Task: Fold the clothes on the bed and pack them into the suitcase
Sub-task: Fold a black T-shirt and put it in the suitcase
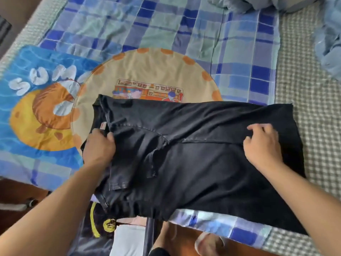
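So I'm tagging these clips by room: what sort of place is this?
Most likely a bedroom at home. A black garment is spread on a bed under a blue checked cover, a bright cartoon blanket lies beside it, and more clothes are heaped at the right.

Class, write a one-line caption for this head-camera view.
Both hands, left and right, grip a black T-shirt on the bed.

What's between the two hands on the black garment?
Head view: only wrinkled cloth of the black garment spans from the left hand to the right hand.

A black garment (193, 154) lies spread on the plaid-covered bed (166, 24).
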A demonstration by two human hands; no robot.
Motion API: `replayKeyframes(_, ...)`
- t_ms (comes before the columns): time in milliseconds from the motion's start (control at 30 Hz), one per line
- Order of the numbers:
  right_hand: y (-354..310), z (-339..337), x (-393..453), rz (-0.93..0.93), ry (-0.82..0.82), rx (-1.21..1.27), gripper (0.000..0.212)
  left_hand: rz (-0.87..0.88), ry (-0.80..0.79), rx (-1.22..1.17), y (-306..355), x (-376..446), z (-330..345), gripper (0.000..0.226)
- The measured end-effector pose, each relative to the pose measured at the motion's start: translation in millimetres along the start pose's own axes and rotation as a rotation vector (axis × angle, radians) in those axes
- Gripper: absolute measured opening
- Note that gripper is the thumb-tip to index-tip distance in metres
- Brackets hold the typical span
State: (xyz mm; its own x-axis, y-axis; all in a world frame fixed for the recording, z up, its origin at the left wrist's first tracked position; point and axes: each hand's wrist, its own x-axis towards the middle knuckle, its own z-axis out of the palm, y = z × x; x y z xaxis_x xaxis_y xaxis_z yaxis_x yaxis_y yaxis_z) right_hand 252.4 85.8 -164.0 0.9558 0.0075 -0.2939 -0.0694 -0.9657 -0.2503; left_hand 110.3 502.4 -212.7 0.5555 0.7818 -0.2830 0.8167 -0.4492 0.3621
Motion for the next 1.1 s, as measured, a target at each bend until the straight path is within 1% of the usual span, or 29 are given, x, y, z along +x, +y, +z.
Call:
replayKeyframes(33,-20,10,10,-0.055,-0.014,-0.006,0.041,-0.023,0.011,0.014,2,24,1,0.038)
replayKeyframes(67,-35,20,19,-0.089,-0.033,-0.022,0.045,-0.011,0.027,0.005,0,43,5,0.040)
replayKeyframes(100,-47,28,26,-0.089,-0.061,-0.048,0.049,-0.005,0.033,-0.008,0,58,8,0.042)
replayKeyframes(200,-56,48,35,0.004,-0.186,-0.129,0.059,-0.028,0.090,-0.019,8,87,11,0.053)
replayKeyframes(233,-55,53,34,0.014,-0.210,-0.162,0.060,-0.064,0.104,-0.022,12,95,11,0.056)
replayKeyframes(300,-52,58,32,0.011,-0.226,-0.206,0.062,-0.114,0.091,-0.005,16,111,6,0.061)
replayKeyframes(333,-53,60,31,0.016,-0.229,-0.217,0.062,-0.102,0.065,0.024,13,120,5,0.061)
replayKeyframes(400,-55,65,30,0.028,-0.218,-0.252,0.062,0.013,0.025,0.096,8,136,0,0.052)
replayKeyframes(467,-58,71,30,0.035,-0.189,-0.269,0.062,0.162,-0.008,0.109,5,151,-6,0.036)
replayKeyframes(500,-58,73,29,0.039,-0.174,-0.264,0.063,0.178,-0.029,0.083,6,158,-12,0.030)
replayKeyframes(600,-57,79,27,0.053,-0.158,-0.249,0.066,0.100,-0.032,0.001,6,189,-28,0.030)
replayKeyframes(667,-53,79,24,0.055,-0.162,-0.215,0.068,0.021,-0.061,-0.015,6,206,-33,0.024)
replayKeyframes(700,-49,77,23,0.025,-0.162,-0.194,0.070,-0.019,-0.060,-0.025,10,208,-31,0.020)
replayKeyframes(733,-45,73,20,-0.025,-0.170,-0.175,0.071,-0.050,-0.040,-0.037,15,205,-28,0.020)
replayKeyframes(767,-39,68,16,-0.083,-0.187,-0.158,0.073,-0.058,0.014,-0.043,22,195,-25,0.026)
replayKeyframes(833,-21,54,5,-0.171,-0.218,-0.182,0.075,-0.009,0.147,-0.093,36,157,-22,0.035)
replayKeyframes(867,-8,47,-2,-0.194,-0.210,-0.218,0.076,0.028,0.178,-0.149,42,131,-19,0.036)
replayKeyframes(900,5,41,-7,-0.196,-0.190,-0.253,0.076,0.034,0.159,-0.194,41,105,-15,0.037)
replayKeyframes(967,33,30,-13,-0.131,-0.120,-0.295,0.072,-0.038,0.061,-0.201,34,58,-3,0.042)
replayKeyframes(1033,60,23,-11,-0.062,-0.040,-0.338,0.067,-0.108,0.001,-0.114,26,30,10,0.054)
replayKeyframes(1100,81,18,-1,-0.010,0.003,-0.389,0.062,-0.221,-0.013,-0.021,25,25,19,0.059)
